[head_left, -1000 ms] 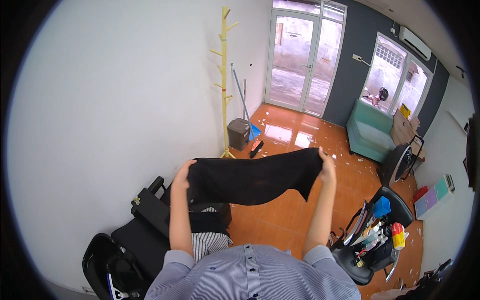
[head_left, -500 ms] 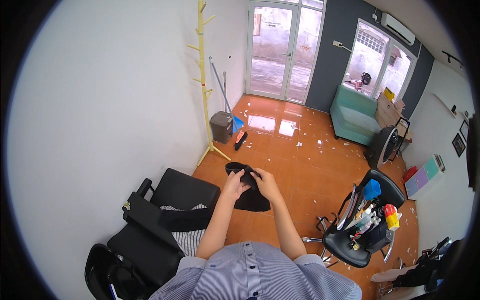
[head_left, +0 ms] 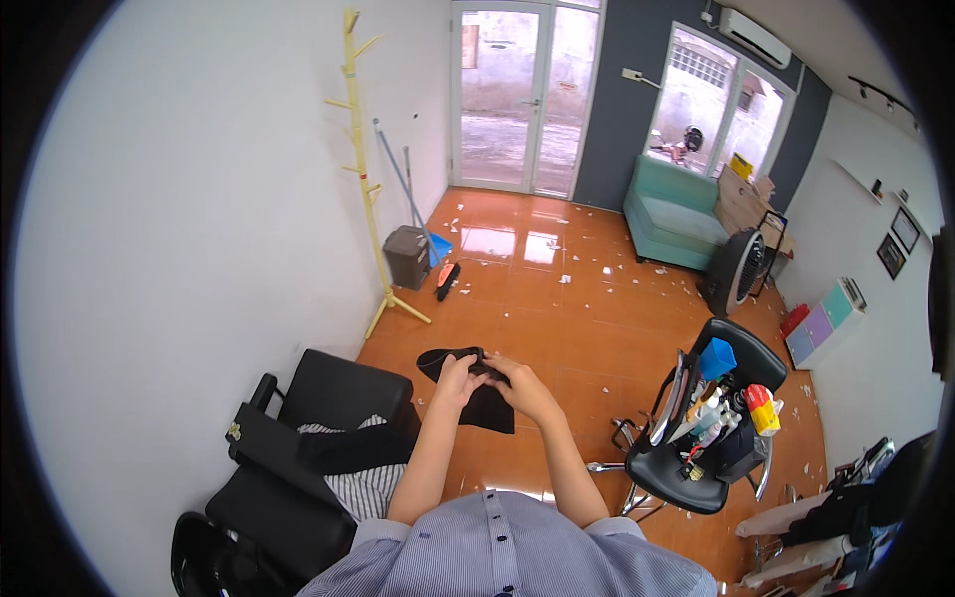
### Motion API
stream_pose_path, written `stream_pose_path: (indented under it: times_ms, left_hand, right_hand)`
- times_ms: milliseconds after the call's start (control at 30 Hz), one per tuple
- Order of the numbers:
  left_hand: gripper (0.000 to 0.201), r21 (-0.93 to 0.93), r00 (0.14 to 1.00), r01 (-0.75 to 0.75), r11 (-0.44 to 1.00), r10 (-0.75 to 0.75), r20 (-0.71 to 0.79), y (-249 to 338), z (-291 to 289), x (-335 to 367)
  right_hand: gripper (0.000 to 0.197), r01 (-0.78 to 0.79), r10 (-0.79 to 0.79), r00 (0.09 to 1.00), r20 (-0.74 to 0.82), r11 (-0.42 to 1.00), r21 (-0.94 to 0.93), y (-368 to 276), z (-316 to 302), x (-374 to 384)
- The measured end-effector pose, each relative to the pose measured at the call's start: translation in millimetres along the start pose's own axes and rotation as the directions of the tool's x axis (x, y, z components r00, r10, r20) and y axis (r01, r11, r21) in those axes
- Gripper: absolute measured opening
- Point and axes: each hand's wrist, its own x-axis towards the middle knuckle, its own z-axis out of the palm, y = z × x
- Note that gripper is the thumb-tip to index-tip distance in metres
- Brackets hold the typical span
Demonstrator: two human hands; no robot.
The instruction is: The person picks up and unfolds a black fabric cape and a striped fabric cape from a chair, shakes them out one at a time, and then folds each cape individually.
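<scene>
A piece of black cloth (head_left: 489, 410) hangs in front of my body, bunched at the top, with a loose lower part dangling over the tiled floor. My left hand (head_left: 457, 380) is closed on its gathered upper edge, the thumb pressed on the fabric. On the other side of the same bunch, my right hand (head_left: 524, 388) pinches the cloth, its fingertips close to the left ones. A flap of the fabric sticks out to the left beyond my left hand. What kind of cloth item it is, I cannot make out.
Black seats (head_left: 343, 390) stand at left, with a striped cloth (head_left: 370, 490) on them. A wheeled chair (head_left: 686, 488) at right carries bottles and a blue container (head_left: 716, 358). Ahead are a yellow coat stand (head_left: 360, 149), a bin (head_left: 406, 257), a broom (head_left: 448, 283) and white floor scraps.
The view has turned a little to the right, so the room has shifted left in it. Both hands still hold the black cloth, whose folds have shifted, and my right fingers have changed position.
</scene>
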Motion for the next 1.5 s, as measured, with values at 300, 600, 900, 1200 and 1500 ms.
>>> stream_pose_path:
  times_ms: [300, 600, 900, 1200, 1500]
  left_hand:
    - [0.012, -0.171, 0.815, 0.545, 0.821, -0.567, -0.121, -53, 9, 69]
    - [0.006, 0.644, 0.974, 0.223, 0.732, -0.151, -0.167, -100, 62, 135]
    - [0.028, 0.839, 0.805, -0.139, 0.526, -0.434, 0.405, -11, 146, 119]
    - [0.023, 0.731, 0.773, -0.369, 0.574, -0.248, 0.584, 32, 165, 105]
    - [0.029, 0.401, 0.609, -0.427, 0.811, -0.070, 0.790, 62, 158, 129]
  right_hand:
    - [0.031, -0.142, 0.155, 0.962, -0.223, 0.987, 0.070, -10, -117, -23]
    - [0.013, -0.262, 0.221, 0.879, -0.423, 0.964, -0.039, 4, -236, -91]
    - [0.015, -0.414, 0.298, 0.796, -0.528, 0.903, -0.116, 49, -293, -130]
    - [0.020, -0.304, 0.337, 0.879, -0.338, 0.941, 0.147, 52, -333, -95]
    - [0.028, -0.262, 0.321, 0.933, -0.162, 0.915, 0.306, 25, -358, -65]
